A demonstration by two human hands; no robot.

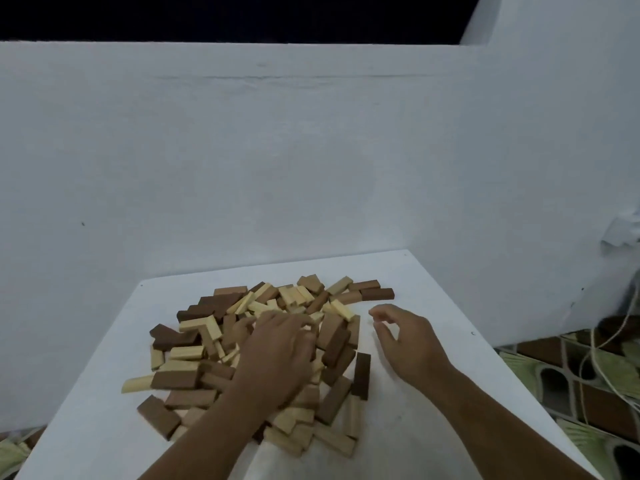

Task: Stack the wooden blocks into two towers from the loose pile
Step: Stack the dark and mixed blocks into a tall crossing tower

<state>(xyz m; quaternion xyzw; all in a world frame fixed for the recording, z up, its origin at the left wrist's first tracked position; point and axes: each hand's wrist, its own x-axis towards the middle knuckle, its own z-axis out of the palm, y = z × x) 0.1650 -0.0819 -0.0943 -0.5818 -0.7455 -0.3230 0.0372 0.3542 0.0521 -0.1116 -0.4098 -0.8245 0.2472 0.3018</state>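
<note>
While the loose pile of wooden blocks (263, 348) sprawls mid-table (433, 427), our left hand (277, 351) lies blurred on it, grip unclear; our right hand (405, 337) hovers beside, fingers relaxed, holding nothing.

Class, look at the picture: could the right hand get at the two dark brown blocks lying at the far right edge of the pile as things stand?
Probably yes. The right hand hovers over bare table just short of the two dark brown blocks, holding nothing, with nothing between. The left hand is busy mid-pile.
</note>
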